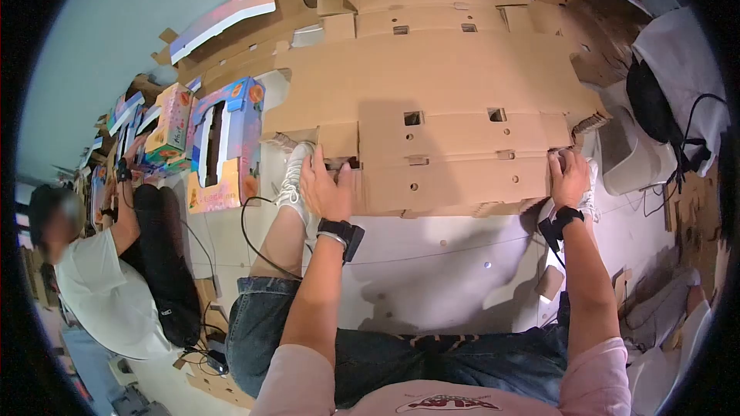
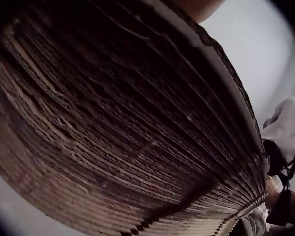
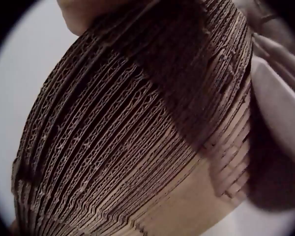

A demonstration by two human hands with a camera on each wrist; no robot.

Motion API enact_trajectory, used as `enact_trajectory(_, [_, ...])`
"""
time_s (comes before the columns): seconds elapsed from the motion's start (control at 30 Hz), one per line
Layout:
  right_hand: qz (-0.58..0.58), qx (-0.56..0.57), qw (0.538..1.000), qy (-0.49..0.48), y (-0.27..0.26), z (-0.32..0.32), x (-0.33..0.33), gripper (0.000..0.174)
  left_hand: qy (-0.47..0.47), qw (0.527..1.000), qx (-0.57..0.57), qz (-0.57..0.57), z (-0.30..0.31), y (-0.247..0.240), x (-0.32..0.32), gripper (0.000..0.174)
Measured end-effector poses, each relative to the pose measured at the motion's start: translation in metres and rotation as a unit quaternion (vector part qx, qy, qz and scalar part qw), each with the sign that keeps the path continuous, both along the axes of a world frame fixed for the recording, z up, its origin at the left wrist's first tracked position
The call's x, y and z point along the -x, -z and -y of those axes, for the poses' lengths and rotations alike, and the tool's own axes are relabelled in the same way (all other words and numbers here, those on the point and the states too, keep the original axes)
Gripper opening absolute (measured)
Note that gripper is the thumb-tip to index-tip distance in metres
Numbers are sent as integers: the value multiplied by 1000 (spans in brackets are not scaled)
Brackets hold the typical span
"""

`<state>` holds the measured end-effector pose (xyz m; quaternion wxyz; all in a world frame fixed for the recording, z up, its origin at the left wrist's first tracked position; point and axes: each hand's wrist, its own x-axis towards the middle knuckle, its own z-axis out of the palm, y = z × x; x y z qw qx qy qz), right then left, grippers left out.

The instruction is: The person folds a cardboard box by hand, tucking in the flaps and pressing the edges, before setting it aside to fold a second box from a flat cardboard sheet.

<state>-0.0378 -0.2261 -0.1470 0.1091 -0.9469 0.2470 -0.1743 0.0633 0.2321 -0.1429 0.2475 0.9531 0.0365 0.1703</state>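
Note:
A thick stack of flattened cardboard sheets [image 1: 455, 142] lies in front of the person, brown side up, with slots and small holes. At its near left corner the left hand [image 1: 327, 189] rests with fingers spread and fairly straight. The right hand [image 1: 568, 179] has bent fingers gripping the near right edge. Many layered corrugated edges of the stack [image 2: 137, 128] fill the left wrist view, with a bit of skin above. In the right wrist view the layered edges of the stack [image 3: 103, 132] fan out below part of a hand; most fingers are hidden.
White shoes flank the stack. Printed fruit boxes [image 1: 231, 146] stand at the left, near another seated person [image 1: 116, 293]. A grey-white chair [image 1: 628, 146] with a dark bag and cable is at the right. More cardboard [image 1: 223, 27] lies behind. A black cable [image 1: 243, 223] runs by the left leg.

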Motion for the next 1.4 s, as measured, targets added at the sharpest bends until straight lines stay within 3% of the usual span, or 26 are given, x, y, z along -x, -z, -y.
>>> enact_trajectory(0.03, [2,-1,1000,-3,4,-1,1,35,-25,999,-10,26,-1,1,0,73])
enact_trajectory(0.1, [33,117,990,65,16,-2,1,40,-41,999,6,6,-5,2,0,72])
enact_trajectory(0.27, [-34,94,990,100,8,-3,-2,43,-35,991,101,-84,-29,2,-9,63])
enact_trajectory(0.33, [-49,82,992,84,8,2,-1,41,21,950,300,-86,-44,16,-15,50])
enact_trajectory(0.37, [-48,81,992,84,9,2,-1,41,21,950,299,-85,-49,22,-16,50])
enact_trajectory(0.43, [-36,86,992,83,9,3,-1,40,71,897,432,-62,-55,30,-16,38])
enact_trajectory(0.57, [-37,81,992,87,6,-1,-2,40,69,892,445,-25,-59,39,-10,28])
enact_trajectory(0.73, [-52,72,992,86,2,-1,-2,42,37,943,331,-5,-63,49,-16,23])
enact_trajectory(1.07, [-58,89,990,91,0,-7,-2,41,20,925,378,-31,-64,53,-24,26])
enact_trajectory(1.13, [-54,91,991,82,-1,-7,-2,41,10,966,258,-23,-62,48,-23,29])
enact_trajectory(1.17, [-53,91,991,84,-3,-9,-2,41,12,966,258,-23,-59,44,-24,29])
enact_trajectory(1.23, [-60,81,991,86,-6,-12,-2,41,-72,981,180,7,-51,35,-23,44])
enact_trajectory(1.27, [-60,82,991,87,-5,-10,-1,41,-70,981,180,6,-46,25,-21,44])
enact_trajectory(1.33, [-50,88,991,82,-2,-8,-1,41,-90,995,17,36,-38,4,-18,52])
enact_trajectory(1.4, [-44,95,991,83,1,-8,-2,41,-77,997,-11,18,-35,-9,-18,54])
